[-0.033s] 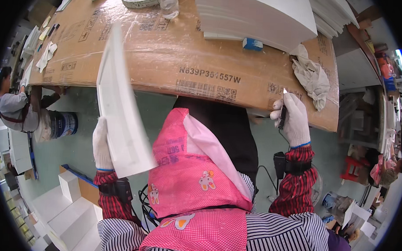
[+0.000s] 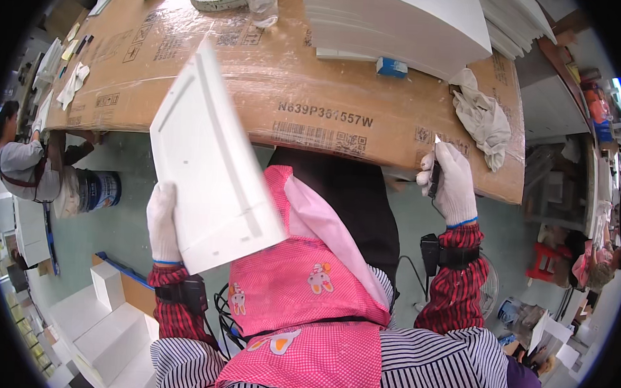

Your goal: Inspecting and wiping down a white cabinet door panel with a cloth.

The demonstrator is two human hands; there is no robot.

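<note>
My left hand (image 2: pixel 162 222), in a white glove, grips the lower left edge of a white panel (image 2: pixel 204 168). The panel is tilted, with a long groove along each side and small marks on its face. Its upper end reaches over the table's near edge and its lower end is above my pink apron (image 2: pixel 307 277). In my gloved right hand (image 2: pixel 453 176) is a slim knife (image 2: pixel 435 175) with a dark handle, its pale pointed tip upward. This hand is closed around the handle beside the table's near edge, apart from the panel.
A cardboard-covered table (image 2: pixel 245 94) spans the front. On it are stacked white boards (image 2: pixel 394 24), a blue block (image 2: pixel 391 67), a crumpled cloth (image 2: pixel 483 118), a clear cup (image 2: pixel 262 4) and a round tray (image 2: pixel 211 2). A co-worker (image 2: pixel 24 157) and bucket (image 2: pixel 99 190) are left.
The white panel has turned from nearly edge-on to showing its broad face, and its lower end has swung right. My right hand stays nearly still with the knife.
</note>
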